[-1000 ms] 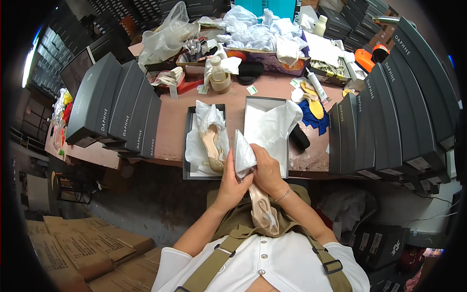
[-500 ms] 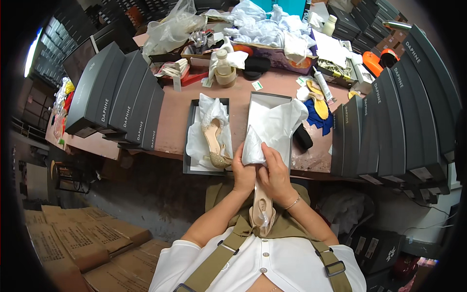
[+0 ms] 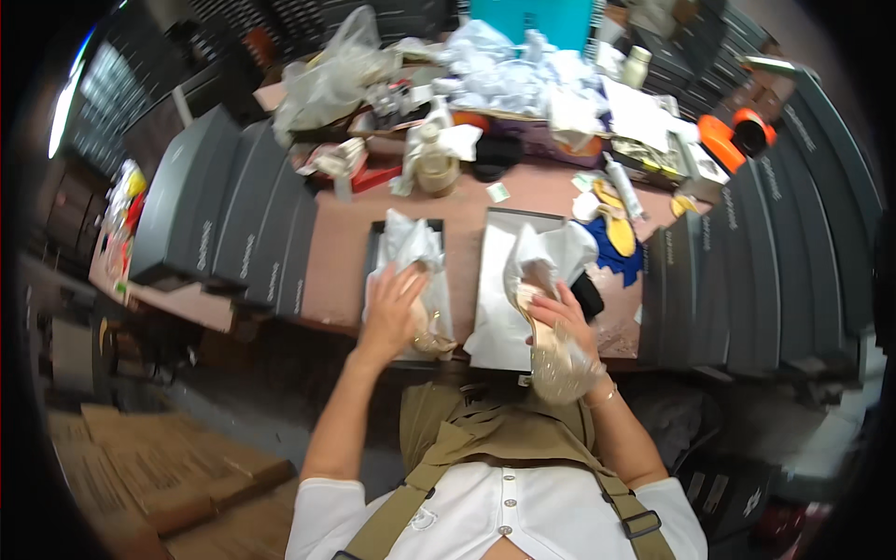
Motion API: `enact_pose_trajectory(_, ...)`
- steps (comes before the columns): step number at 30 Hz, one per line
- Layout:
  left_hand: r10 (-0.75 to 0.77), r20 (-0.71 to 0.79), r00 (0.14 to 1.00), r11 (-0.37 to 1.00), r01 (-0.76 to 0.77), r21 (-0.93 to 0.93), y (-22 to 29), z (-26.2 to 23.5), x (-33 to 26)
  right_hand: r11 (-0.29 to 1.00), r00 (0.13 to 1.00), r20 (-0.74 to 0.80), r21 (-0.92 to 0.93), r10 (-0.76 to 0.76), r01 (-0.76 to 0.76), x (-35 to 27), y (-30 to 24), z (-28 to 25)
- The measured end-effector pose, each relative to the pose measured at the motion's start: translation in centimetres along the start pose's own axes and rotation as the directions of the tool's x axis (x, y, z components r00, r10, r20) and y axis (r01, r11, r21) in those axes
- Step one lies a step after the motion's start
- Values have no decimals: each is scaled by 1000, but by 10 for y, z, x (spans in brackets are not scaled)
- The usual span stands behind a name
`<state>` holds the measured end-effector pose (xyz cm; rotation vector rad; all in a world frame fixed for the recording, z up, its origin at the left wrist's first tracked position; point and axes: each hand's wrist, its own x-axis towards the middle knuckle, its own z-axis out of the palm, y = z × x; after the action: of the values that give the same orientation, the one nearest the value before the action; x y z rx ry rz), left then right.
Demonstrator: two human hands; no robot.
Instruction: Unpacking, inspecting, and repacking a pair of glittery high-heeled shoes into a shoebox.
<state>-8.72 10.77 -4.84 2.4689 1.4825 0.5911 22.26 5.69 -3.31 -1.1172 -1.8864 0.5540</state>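
My right hand (image 3: 571,327) grips a glittery gold high-heeled shoe (image 3: 558,369) over the right-hand shoe box (image 3: 495,280). The shoe's heel end points toward me, and its front reaches into white tissue paper (image 3: 532,250). In the left-hand shoe box (image 3: 375,238) lies a matching gold shoe (image 3: 431,327), with white tissue (image 3: 411,233) around its front. My left hand (image 3: 387,313) rests over that shoe's front, fingers stretched out and slightly blurred. Its fingertips touch the tissue and shoe; the thumb is hidden.
Stacked dark grey shoe boxes flank the table, on the left (image 3: 187,205) and right (image 3: 747,252). Crumpled white paper (image 3: 509,75), a bottle (image 3: 434,159) and a tube (image 3: 623,182) lie at the back. Beside the right box are a blue cloth (image 3: 611,252) and a black object (image 3: 586,297).
My hands have parted from the wrapped shoe front near my lap. The right hand has carried that shoe forward over the right box; the left has moved onto the other shoe.
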Motion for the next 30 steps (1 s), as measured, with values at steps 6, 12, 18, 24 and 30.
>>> enact_pose_trajectory(6, 323, 229, 918, 912, -367, 183, -64, 21, 9, 978, 994, -29, -180, -108, 101, 38, -7, -13)
enact_pose_trajectory(12, 4, -35, 999, 833, -22, -553, 19, -96, 41, 915, 950, 126, 259, 285, -309, 58, -41, -46)
enact_pose_trajectory(18, -39, 416, 909, 49, 417, -907, 78, -60, 9, 421, 854, 412, 746, 316, -516, 29, -52, -2)
enact_pose_trajectory(24, -60, 484, 873, -173, 468, -866, 98, -32, -9, 304, 810, 478, 759, 339, -575, -3, -40, 5)
enact_pose_trajectory(30, -48, 514, 856, -285, 482, -829, 95, -21, -4, 83, 740, 536, 785, 407, -614, -3, -34, 9)
